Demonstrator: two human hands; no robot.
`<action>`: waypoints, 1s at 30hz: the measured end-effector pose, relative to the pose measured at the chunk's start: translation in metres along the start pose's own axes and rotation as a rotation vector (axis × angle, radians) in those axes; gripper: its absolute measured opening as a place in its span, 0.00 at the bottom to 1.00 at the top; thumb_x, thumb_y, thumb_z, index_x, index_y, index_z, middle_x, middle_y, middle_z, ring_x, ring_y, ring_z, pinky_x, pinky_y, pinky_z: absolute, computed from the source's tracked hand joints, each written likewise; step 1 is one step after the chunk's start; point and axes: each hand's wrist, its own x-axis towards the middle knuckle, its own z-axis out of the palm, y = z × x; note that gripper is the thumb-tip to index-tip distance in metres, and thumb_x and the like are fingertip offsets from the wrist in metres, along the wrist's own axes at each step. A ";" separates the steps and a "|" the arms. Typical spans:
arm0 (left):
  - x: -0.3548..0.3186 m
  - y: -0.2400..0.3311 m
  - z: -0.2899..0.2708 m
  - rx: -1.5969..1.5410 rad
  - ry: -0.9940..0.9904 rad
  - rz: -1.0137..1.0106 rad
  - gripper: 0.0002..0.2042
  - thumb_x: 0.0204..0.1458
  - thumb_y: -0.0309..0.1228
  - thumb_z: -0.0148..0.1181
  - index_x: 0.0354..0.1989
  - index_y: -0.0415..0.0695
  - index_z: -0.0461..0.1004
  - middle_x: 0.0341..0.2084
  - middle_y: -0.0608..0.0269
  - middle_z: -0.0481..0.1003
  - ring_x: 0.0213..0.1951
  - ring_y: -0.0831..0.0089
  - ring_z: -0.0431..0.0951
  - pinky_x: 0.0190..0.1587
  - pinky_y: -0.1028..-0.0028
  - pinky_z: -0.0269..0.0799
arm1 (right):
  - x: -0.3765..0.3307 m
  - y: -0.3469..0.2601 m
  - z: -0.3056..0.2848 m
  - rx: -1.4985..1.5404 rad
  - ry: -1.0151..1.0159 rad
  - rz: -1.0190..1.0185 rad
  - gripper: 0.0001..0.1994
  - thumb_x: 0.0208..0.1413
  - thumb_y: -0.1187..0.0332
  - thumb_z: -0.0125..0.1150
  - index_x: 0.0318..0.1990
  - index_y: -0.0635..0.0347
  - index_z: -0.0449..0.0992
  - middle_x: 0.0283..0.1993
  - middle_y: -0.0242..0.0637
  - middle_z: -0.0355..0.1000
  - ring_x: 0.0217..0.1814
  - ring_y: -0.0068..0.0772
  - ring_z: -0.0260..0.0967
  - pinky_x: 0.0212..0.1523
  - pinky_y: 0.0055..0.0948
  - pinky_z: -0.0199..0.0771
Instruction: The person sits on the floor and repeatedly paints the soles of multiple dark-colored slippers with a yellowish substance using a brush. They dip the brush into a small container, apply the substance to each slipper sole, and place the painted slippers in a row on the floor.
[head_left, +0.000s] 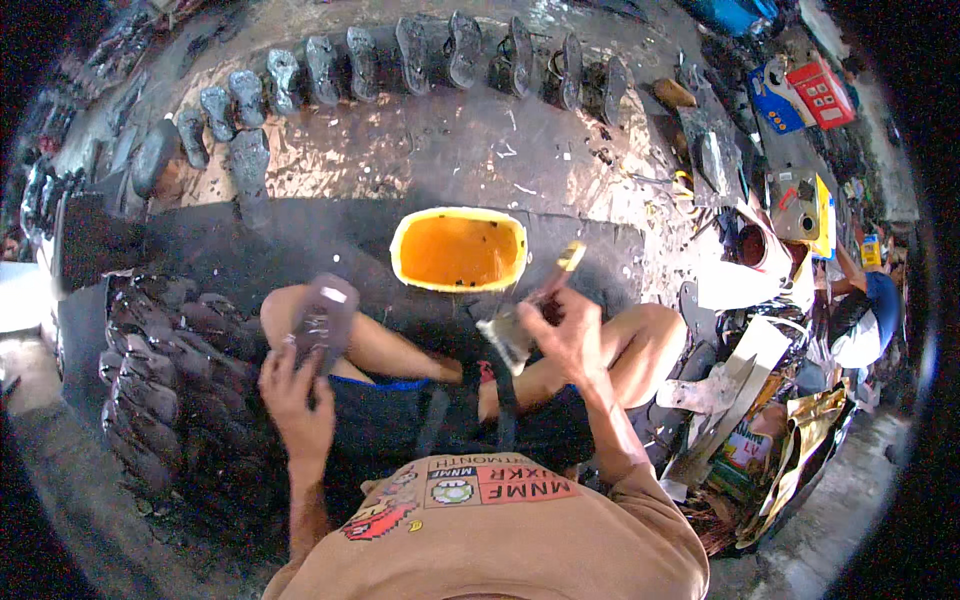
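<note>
The person sits cross-legged on a stained, glue-spattered floor. The left hand grips a dark shoe sole; the right hand holds a brush near the orange glue tub. Soles line the far edge, more stacked at left.

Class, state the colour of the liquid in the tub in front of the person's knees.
Orange, inside a yellow-rimmed tub; the head view shows it.

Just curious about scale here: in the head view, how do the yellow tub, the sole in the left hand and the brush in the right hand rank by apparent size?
1. yellow tub
2. sole
3. brush, though it is partly hidden by the right hand, so this is unsure.
</note>
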 end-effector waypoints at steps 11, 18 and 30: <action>0.053 0.103 -0.005 -2.322 -0.230 -0.630 0.30 0.64 0.52 0.50 0.61 0.37 0.72 0.48 0.48 0.80 0.43 0.60 0.84 0.46 0.64 0.82 | 0.016 -0.110 -0.006 0.624 0.057 -0.540 0.14 0.50 0.73 0.75 0.44 0.60 0.80 0.38 0.31 0.82 0.39 0.25 0.78 0.43 0.31 0.78; 0.022 0.087 0.023 -2.223 -0.500 -0.541 0.33 0.62 0.55 0.46 0.57 0.34 0.72 0.43 0.49 0.81 0.36 0.62 0.82 0.40 0.63 0.81 | 0.032 -0.123 0.006 0.052 0.469 -0.828 0.13 0.46 0.60 0.80 0.36 0.53 0.85 0.34 0.37 0.77 0.37 0.47 0.73 0.39 0.42 0.73; 0.042 0.100 0.011 -2.205 -0.604 -0.319 0.39 0.58 0.62 0.49 0.60 0.35 0.68 0.41 0.49 0.74 0.29 0.62 0.75 0.26 0.69 0.74 | -0.001 -0.105 -0.021 0.017 0.443 -0.786 0.21 0.44 0.56 0.83 0.41 0.59 0.84 0.35 0.47 0.83 0.34 0.43 0.83 0.36 0.38 0.82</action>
